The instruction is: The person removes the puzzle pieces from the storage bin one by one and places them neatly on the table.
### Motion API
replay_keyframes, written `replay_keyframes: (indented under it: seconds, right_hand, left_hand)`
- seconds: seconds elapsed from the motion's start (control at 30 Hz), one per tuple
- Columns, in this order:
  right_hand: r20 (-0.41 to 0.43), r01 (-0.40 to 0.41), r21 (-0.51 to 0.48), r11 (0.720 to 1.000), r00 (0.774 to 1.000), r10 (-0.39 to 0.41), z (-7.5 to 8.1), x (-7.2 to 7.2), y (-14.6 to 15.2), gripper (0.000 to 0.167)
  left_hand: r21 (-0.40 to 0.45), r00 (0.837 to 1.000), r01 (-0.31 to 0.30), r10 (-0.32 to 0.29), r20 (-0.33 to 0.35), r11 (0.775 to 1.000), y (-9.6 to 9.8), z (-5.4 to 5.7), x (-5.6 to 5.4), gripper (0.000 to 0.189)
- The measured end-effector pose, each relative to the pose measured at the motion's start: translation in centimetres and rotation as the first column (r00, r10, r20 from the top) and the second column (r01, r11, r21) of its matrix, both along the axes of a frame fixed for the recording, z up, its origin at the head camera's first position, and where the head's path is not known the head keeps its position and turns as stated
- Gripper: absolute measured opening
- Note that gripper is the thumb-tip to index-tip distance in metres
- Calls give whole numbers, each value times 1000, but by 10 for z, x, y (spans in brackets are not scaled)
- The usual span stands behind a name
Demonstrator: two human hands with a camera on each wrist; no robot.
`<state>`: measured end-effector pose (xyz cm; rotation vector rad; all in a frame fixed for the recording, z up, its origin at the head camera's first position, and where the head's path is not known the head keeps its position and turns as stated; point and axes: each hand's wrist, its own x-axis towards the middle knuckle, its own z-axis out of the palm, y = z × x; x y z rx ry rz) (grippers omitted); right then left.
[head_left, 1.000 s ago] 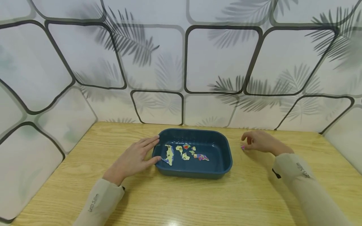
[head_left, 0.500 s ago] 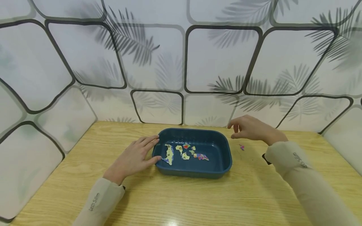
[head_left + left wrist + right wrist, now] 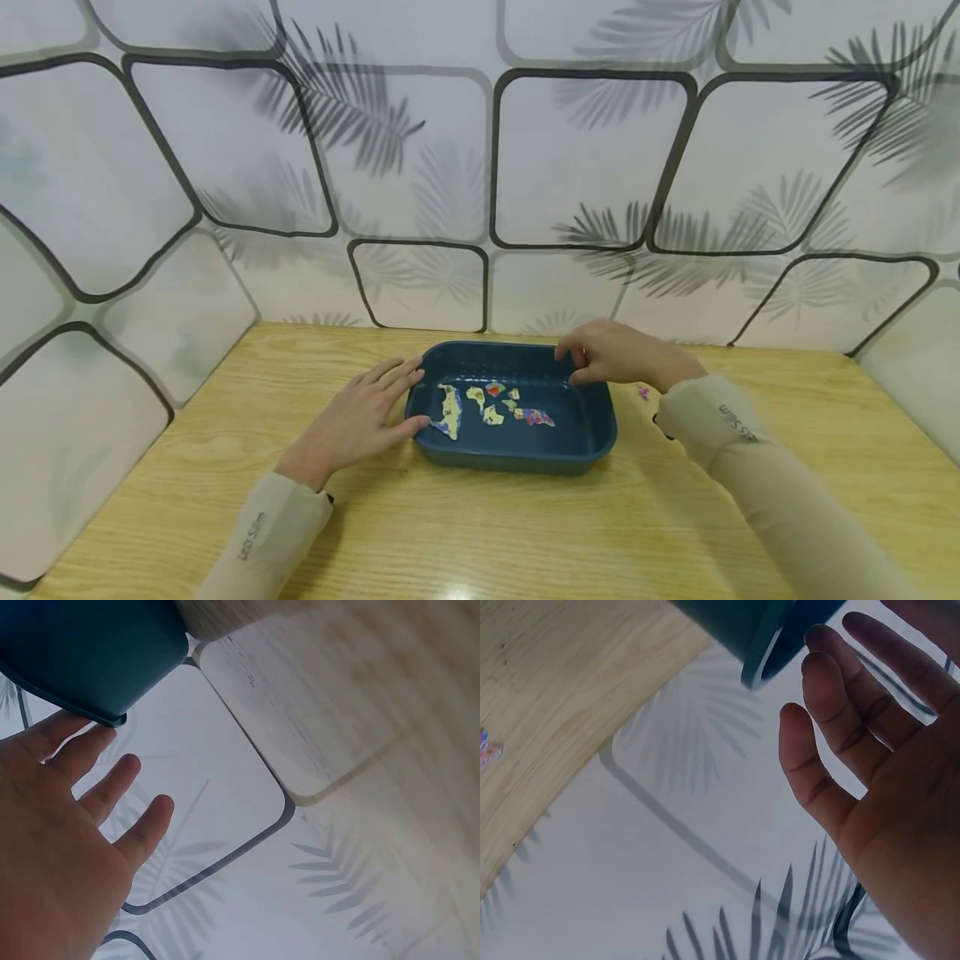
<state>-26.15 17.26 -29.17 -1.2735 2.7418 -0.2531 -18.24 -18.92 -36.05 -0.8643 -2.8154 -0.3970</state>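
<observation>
A dark blue plastic basin (image 3: 510, 457) sits on the wooden table. Several irregular, torn-looking scraps lie on its floor: a large pale yellow and blue scrap (image 3: 450, 408) on the left, a purple and red scrap (image 3: 537, 417) at the centre, and small ones between. My left hand (image 3: 356, 425) touches the basin's left rim with fingers spread and fairly straight. My right hand (image 3: 618, 354) is over the basin's back right corner, its fingers loosely bent and their tips apart. Nothing shows between them in the right wrist view. A small pink and purple scrap (image 3: 643, 392) lies right of the basin.
The light wood table (image 3: 360, 542) meets a wall (image 3: 420, 283) printed with grey stone outlines and leaves close behind the basin. More wall closes off the left and right sides.
My right hand has left the small pink scrap on the table and moved left over the basin's back right corner. The left hand and the basin have stayed in place.
</observation>
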Motion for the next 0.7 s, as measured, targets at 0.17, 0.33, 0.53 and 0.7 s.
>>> replay_keyframes:
  seconds: [0.17, 0.33, 0.53, 0.7]
  right_hand:
    - [10, -23, 37, 999, 1000, 22, -1, -2, -15, 28]
    - [53, -28, 67, 997, 998, 25, -3, -3, -27, 28]
    - [143, -53, 112, 992, 989, 37, -13, 0, -34, 30]
    - [123, -99, 108, 989, 989, 85, -25, 0, -36, 29]
  left_hand:
    - [5, 1000, -2, 2, -9, 1000, -1, 1, 1, 68]
    - [0, 1000, -10, 10, -13, 1000, -2, 2, 1, 67]
    - [-13, 1000, -12, 12, -5, 1000, 0, 1, 1, 68]
    - [-5, 1000, -16, 16, -1, 1000, 1, 1, 1, 69]
